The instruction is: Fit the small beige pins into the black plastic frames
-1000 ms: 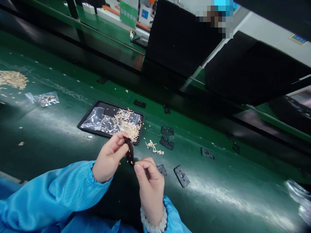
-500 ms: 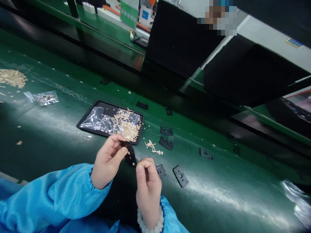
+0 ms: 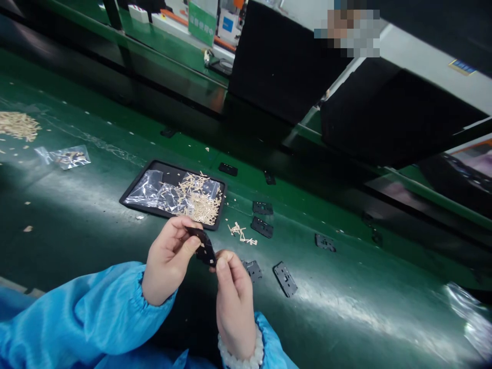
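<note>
Pinched between the thumb and fingers of my left hand (image 3: 167,261) is a thin black plastic part (image 3: 202,246), tilted, with a few small pale pieces on its face. My right hand (image 3: 235,297) closes its thumb and forefinger at the lower right end of that same part; whether a tiny piece sits between those fingertips is hidden. Just beyond my hands lies a black tray (image 3: 134,206) holding clear plastic bags (image 3: 148,187) and a heap of small beige strips (image 3: 203,205). Several loose beige strips (image 3: 240,233) lie right of the tray.
Several flat black plastic parts lie on the green work surface (image 3: 346,302), among them one part (image 3: 285,279) right of my hand and another (image 3: 325,242) farther out. A beige heap (image 3: 17,126) and a small clear bag (image 3: 71,157) are at left. Crumpled clear plastic (image 3: 471,318) lies at right.
My right fingertips have shifted slightly left and now overlap the end of the black plastic part. The left hand keeps its hold, and the view has moved a little.
</note>
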A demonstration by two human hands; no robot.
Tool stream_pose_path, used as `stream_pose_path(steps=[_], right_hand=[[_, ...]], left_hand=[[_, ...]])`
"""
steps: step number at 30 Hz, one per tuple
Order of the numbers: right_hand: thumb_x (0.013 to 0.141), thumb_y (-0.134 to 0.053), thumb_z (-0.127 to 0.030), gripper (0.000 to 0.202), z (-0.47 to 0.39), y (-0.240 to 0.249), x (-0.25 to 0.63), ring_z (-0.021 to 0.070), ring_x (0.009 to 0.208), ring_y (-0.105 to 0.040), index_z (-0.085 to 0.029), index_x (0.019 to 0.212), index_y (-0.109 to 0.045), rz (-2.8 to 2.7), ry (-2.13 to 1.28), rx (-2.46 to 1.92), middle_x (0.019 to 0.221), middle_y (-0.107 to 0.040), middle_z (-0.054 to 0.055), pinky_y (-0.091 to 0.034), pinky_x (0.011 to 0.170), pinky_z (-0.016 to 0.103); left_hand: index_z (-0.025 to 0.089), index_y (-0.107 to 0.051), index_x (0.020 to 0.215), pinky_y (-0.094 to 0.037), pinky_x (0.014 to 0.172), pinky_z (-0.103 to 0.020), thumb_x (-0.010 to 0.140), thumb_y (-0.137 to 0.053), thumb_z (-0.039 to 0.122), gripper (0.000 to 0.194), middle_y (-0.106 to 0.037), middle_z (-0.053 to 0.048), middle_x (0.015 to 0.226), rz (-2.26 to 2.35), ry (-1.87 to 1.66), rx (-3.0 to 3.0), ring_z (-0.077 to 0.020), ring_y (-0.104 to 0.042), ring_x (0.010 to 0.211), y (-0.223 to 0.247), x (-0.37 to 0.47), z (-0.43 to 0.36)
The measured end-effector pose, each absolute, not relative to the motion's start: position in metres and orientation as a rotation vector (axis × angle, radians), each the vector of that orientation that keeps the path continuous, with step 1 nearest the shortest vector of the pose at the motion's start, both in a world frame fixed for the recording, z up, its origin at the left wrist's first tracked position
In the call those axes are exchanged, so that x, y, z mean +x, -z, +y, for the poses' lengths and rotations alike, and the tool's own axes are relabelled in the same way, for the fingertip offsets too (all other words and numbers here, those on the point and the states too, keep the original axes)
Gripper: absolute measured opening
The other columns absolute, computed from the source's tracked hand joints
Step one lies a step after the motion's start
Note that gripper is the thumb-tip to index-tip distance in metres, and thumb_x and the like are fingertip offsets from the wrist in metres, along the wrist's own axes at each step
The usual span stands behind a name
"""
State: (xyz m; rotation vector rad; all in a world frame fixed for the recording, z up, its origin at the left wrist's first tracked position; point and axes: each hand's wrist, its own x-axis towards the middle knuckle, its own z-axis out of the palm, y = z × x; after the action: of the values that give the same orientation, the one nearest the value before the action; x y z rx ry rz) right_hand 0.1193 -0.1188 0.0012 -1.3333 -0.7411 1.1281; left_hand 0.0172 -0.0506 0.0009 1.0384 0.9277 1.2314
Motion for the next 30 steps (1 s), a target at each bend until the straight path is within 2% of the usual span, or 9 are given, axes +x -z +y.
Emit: stream_pose_path(steps=[5,10,18,24,30], right_hand=[[0.092,-0.041,-0.029,0.02,-0.119,-0.009,0.118,0.0127,0.07,-0.044,-0.021,0.075,-0.048,-0.938,-0.851,-1.474,0.073,-0.046,-0.001,-0.038,0.067,0.023],[0.09,-0.046,-0.021,0.019,-0.119,-0.012,0.12,0.0123,0.067,-0.047,-0.021,0.071,-0.049,-1.042,-0.702,-1.487,0.07,-0.048,-0.001,-0.039,0.062,0.023],[0.087,-0.051,-0.012,0.014,-0.123,-0.01,0.129,0.0121,0.074,-0.053,-0.022,0.082,-0.059,-1.198,-0.562,-1.458,0.077,-0.054,-0.001,-0.042,0.065,0.024],[0.085,-0.053,-0.008,0.015,-0.125,-0.013,0.134,0.0145,0.076,-0.053,-0.02,0.086,-0.061,-1.352,-0.412,-1.476,0.076,-0.056,0.001,-0.044,0.067,0.029],[0.078,-0.057,0.0,0.023,-0.123,-0.017,0.135,0.0162,0.074,-0.053,-0.017,0.093,-0.061,-1.537,-0.083,-1.443,0.074,-0.058,0.003,-0.045,0.07,0.034]], left_hand=[[0.024,-0.053,0.091,-0.05,0.067,-0.019,0.081,-0.06,0.017,0.014,-0.061,0.002,0.082,0.929,-1.294,1.095,-0.0104,-0.059,0.074,-0.002,0.018,-0.056],[0.025,-0.052,0.094,-0.051,0.068,-0.018,0.082,-0.058,0.017,0.015,-0.061,0.003,0.084,0.927,-1.312,1.129,-0.0094,-0.061,0.075,0.0,0.016,-0.055],[0.023,-0.053,0.095,-0.052,0.065,-0.016,0.082,-0.06,0.017,0.016,-0.062,0.002,0.084,0.951,-1.324,1.151,-0.009,-0.061,0.074,-0.001,0.015,-0.055],[0.024,-0.055,0.095,-0.051,0.063,-0.014,0.082,-0.06,0.018,0.016,-0.064,0.003,0.085,0.974,-1.296,1.159,-0.0079,-0.061,0.073,-0.004,0.013,-0.056],[0.023,-0.056,0.094,-0.053,0.065,-0.017,0.079,-0.063,0.02,0.016,-0.067,0.002,0.087,1.04,-1.303,1.192,-0.0107,-0.064,0.075,-0.01,0.012,-0.061]])
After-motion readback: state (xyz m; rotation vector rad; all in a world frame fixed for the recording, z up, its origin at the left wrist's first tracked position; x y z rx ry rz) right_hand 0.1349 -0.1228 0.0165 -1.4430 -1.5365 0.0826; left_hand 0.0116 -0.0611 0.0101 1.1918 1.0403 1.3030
